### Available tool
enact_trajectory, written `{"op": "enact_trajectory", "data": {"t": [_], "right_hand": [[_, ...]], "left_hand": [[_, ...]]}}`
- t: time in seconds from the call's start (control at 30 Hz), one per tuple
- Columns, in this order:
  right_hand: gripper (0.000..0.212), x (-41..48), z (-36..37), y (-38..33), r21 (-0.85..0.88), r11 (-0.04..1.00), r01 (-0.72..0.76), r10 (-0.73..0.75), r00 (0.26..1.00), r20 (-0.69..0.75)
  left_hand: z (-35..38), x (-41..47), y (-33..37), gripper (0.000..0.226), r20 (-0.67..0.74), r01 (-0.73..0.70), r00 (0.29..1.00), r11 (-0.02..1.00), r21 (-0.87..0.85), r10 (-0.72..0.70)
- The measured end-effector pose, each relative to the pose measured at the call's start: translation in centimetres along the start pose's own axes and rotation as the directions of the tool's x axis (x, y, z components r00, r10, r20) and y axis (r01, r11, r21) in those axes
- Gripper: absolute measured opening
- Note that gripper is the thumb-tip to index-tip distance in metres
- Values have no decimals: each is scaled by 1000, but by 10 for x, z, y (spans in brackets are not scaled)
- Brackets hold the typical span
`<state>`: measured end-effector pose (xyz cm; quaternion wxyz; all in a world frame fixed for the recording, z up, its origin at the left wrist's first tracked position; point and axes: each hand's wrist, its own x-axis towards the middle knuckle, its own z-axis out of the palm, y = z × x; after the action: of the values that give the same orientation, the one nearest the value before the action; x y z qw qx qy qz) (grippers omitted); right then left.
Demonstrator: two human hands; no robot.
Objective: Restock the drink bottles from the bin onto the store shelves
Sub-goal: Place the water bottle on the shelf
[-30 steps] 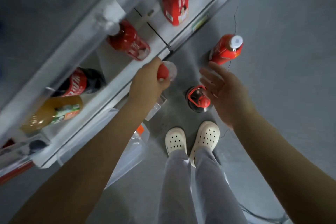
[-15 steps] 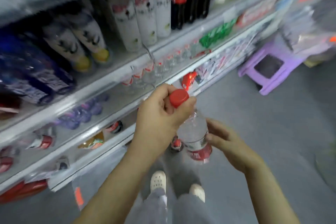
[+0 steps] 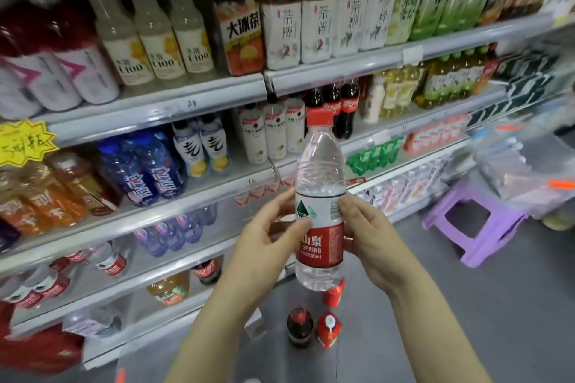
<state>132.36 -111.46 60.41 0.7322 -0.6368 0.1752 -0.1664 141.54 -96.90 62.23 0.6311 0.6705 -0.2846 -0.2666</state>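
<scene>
A clear water bottle [image 3: 320,196] with a red cap and red-white label stands upright in mid-air before the shelves. My left hand [image 3: 267,246] holds its label from the left, thumb across the front. From the right, my right hand [image 3: 367,236] grips the same label band. Behind the bottle, the store shelves [image 3: 186,102] carry rows of tea, cola, juice and water bottles. The bin is not clearly in view.
On the grey floor below my hands stand a cola bottle [image 3: 299,326] and two red bottles [image 3: 329,329]. A purple stool [image 3: 476,224] sits at the right, with clear plastic boxes [image 3: 525,171] behind it. A yellow price star [image 3: 25,143] hangs at the left.
The view has risen from the floor to the shelves. The bottle came up from floor level; my left hand slid from its cap down to the label and my right hand closed on it.
</scene>
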Motion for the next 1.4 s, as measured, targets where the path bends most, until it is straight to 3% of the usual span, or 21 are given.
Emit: {"op": "enact_trajectory", "data": {"t": [0.1,0.23,0.43,0.53,0.67,0.77,0.87,1.1,1.4], "right_hand": [[46,-6,10,-18,-6,999,43,-43,998,46],[47,-16,35,-39,47,995,88,-91,994,63],[54,-21,106,-41,357,932,65,-34,995,-93],[53,-27,151,-35,402,915,36,14,992,-121],[57,-39,214,-31,434,900,-39,66,997,-48],[61,-52,247,-22,455,889,-53,48,999,23],[55,-66,271,-7,477,878,-37,43,999,-2],[73,-88,289,11,474,880,-33,69,996,-59],[56,-101,279,14,419,906,-65,102,993,-67]], "left_hand": [[4,-16,0,49,-24,-65,998,997,-36,64],[-8,-32,13,50,-81,-142,988,983,-114,133],[-65,-56,33,53,16,-226,973,965,-135,230],[-106,-74,31,56,16,-210,977,971,-113,213],[-163,-103,24,54,-7,-160,987,983,-92,160],[-191,-119,19,54,-9,-154,988,985,-74,153],[-212,-136,13,49,2,-151,988,979,-135,153],[-226,-158,-7,46,24,-102,994,974,-204,109],[-212,-175,-11,60,-34,-10,999,953,-304,-1]]}}
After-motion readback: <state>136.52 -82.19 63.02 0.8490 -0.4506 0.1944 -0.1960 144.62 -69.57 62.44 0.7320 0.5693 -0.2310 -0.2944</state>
